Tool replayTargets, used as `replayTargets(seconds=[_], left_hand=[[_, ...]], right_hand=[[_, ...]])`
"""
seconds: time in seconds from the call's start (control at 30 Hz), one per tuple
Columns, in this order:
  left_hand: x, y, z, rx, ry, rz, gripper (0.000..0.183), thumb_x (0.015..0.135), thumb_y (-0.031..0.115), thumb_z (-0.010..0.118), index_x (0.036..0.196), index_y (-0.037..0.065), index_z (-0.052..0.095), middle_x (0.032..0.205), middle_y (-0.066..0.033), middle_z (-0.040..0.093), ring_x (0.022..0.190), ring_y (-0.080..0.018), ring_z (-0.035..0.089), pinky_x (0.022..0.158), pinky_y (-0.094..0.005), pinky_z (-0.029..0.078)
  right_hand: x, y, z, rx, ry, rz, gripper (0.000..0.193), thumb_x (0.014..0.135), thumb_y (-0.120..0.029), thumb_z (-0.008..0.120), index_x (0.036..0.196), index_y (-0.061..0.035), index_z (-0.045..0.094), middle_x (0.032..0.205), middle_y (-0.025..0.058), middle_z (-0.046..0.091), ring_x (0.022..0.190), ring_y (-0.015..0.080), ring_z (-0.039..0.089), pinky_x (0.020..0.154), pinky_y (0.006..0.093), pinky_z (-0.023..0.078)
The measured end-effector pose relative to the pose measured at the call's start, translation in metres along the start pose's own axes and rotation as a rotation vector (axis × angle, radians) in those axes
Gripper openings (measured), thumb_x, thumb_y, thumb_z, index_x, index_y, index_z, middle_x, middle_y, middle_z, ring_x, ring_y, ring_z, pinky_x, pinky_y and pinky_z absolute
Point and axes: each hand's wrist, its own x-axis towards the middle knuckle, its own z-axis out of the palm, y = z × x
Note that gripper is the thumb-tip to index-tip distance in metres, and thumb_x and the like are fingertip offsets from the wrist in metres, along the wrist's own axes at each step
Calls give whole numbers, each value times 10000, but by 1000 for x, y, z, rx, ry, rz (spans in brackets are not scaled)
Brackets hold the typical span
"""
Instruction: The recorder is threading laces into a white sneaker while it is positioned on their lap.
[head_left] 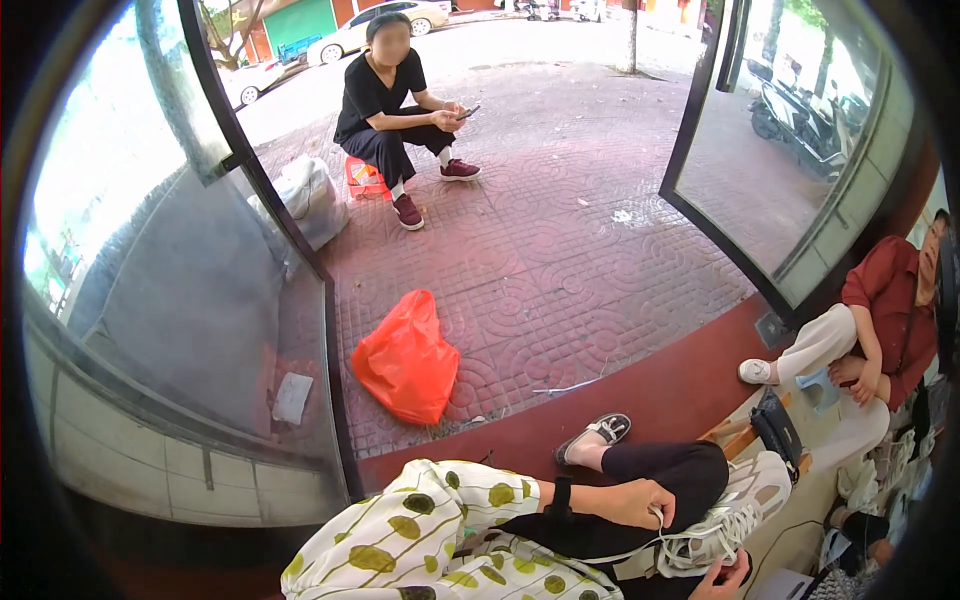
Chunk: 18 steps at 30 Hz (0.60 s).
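A white sneaker (745, 505) with loose laces rests across my lap, its toe pointing to the upper right. My left hand (638, 503), with a black band on its wrist, is closed, pinching a white shoelace (657, 518) above the sneaker's left side. Another length of lace trails left over my dark trousers. At the lower edge, my right hand (722, 577) is by the near side of the sneaker, its fingertips pinched together at the laces. Its palm is partly cut off by the picture's rim.
Several shoes (860, 485) lie at the right, near a seated person in red (890, 310). A black bag (775, 425) sits beyond the sneaker. Outside the open glass doors (330, 400), a red plastic bag (410, 360) stands on the paving. Farther off, a person in black (385, 110) sits holding a phone.
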Motion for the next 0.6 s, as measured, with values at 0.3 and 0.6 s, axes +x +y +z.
replayTargets(seconds=[0.3, 0.6], left_hand=[[-1, -1, 0, -9, -100, -66, 138, 763, 20, 577, 893, 28, 622, 608, 31, 468, 574, -59, 428, 531, -268, 333], [2, -18, 4, -41, -69, -113, 106, 776, 24, 585, 871, 24, 632, 714, -5, 596, 641, -77, 523, 569, -257, 397]], right_hand=[[2, 6, 2, -15, -3, -17, 376, 913, -179, 649, 1232, -4, 551, 1106, 174, 604, 959, 284, 597, 808, 338, 484], [1, -15, -4, -74, -4, -20, 382, 918, -223, 648, 1212, 7, 565, 1110, 178, 607, 992, 305, 583, 833, 354, 477]])
